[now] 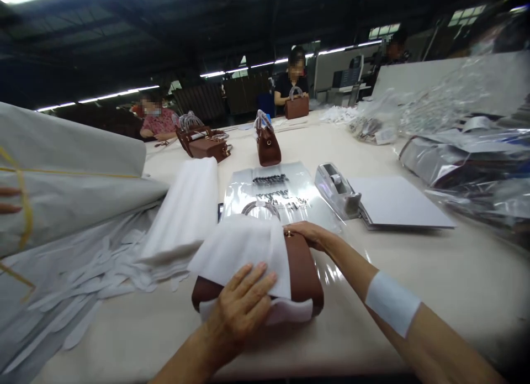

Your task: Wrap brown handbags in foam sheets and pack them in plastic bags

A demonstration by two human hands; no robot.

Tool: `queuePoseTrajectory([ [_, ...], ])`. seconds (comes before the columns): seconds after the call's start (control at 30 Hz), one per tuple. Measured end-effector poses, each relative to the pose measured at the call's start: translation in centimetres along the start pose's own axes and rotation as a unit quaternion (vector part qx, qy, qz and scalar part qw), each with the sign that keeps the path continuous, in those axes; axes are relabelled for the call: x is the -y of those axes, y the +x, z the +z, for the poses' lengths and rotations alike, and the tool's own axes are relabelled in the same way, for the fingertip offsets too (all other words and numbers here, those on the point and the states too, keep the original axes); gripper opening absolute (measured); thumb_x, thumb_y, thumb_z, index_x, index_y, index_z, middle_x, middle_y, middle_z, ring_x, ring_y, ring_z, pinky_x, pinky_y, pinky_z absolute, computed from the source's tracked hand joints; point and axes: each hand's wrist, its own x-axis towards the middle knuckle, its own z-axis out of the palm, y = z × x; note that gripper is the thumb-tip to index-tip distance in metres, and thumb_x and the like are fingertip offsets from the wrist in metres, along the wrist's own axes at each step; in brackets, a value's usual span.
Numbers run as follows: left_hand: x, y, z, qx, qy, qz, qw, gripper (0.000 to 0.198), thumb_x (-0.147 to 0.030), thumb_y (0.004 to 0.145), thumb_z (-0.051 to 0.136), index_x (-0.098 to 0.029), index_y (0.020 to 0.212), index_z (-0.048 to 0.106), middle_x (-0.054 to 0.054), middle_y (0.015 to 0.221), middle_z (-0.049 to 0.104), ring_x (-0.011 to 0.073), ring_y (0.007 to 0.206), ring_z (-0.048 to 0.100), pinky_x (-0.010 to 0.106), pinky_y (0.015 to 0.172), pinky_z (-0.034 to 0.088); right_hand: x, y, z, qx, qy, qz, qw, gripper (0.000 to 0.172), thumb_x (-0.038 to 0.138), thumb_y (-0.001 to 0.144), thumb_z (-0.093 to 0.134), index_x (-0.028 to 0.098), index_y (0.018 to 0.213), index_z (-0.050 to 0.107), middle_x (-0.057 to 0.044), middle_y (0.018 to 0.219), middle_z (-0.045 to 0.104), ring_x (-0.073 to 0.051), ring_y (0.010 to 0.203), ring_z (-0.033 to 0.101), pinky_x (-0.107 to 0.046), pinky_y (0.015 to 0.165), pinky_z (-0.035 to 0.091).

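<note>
A brown leather handbag (304, 273) lies on its side near the table's front edge, half covered by a white sheet of wrapping paper (242, 250). My left hand (244, 304) rests flat on the paper with fingers spread, pressing it onto the bag. My right hand (308, 233) lies on the bag's far upper edge by its gold clasp, fingers curled over the edge. A white band wraps my right forearm. Beyond the bag lies a clear printed plastic bag (273, 193).
A tape dispenser (337, 189) and stack of white sheets (397, 201) sit right of the plastic bag. White tissue stack (186, 212) and paper strips lie left, grey fabric beyond. More brown handbags (268, 143) and seated co-workers are at the far end. Shiny plastic piles fill the right.
</note>
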Motion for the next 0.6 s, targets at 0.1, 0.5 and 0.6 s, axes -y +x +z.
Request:
queuePoseTrajectory([
  [0.1, 0.2, 0.1, 0.4, -0.019, -0.006, -0.010, 1.000, 0.012, -0.010, 0.080, 0.053, -0.012, 0.069, 0.055, 0.009, 0.107, 0.064, 0.0245, 0.112, 0.052, 0.042, 0.098, 0.042, 0.7, -2.1, -0.5, -0.114, -0.022, -0.038, 0.992, 0.031, 0.045, 0.081, 0.050, 0.016, 0.085, 0.063, -0.006, 0.084, 0.064, -0.021, 0.084, 0.059, -0.036, 0.079, 0.046],
  [0.5, 0.2, 1.3, -0.4, 0.003, -0.068, -0.123, 0.990, 0.040, -0.032, 0.077, 0.060, -0.008, 0.107, 0.048, 0.019, 0.113, 0.056, 0.0235, 0.110, 0.052, 0.037, 0.094, 0.045, -2.6, -9.9, 3.4, -0.071, -0.233, -0.405, 0.881, 0.035, 0.033, 0.078, 0.064, 0.019, 0.108, 0.051, -0.008, 0.109, 0.059, -0.024, 0.110, 0.049, -0.044, 0.097, 0.035],
  [0.6, 0.2, 2.9, -0.7, 0.086, -0.033, -0.161, 0.983, 0.061, -0.019, 0.074, 0.058, -0.009, 0.129, 0.034, 0.020, 0.128, 0.044, 0.0269, 0.113, 0.047, 0.040, 0.088, 0.047, -3.1, -9.3, 3.4, -0.087, -0.179, -0.384, 0.902, 0.028, 0.034, 0.078, 0.064, 0.020, 0.098, 0.051, -0.008, 0.107, 0.060, -0.023, 0.108, 0.051, -0.045, 0.097, 0.035],
])
